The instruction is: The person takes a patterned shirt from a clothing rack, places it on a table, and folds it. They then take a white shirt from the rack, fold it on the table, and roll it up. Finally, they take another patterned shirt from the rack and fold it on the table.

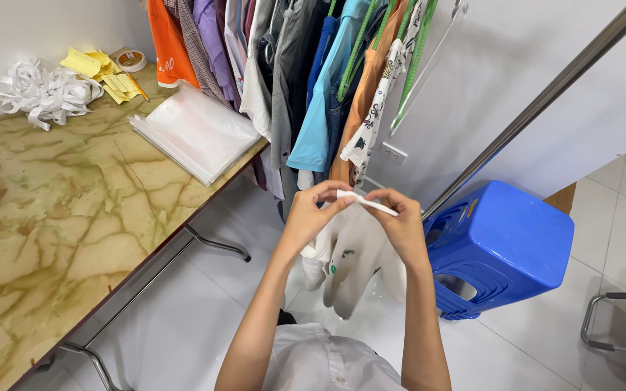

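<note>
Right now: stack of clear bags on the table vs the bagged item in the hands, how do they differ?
The stack of clear bags lies flat and empty at the table edge; the bagged garment hangs filled and bulging. No hand touches the stack; the left hand and right hand pinch the bagged garment's top together at a white strip. Both are clear plastic.
</note>
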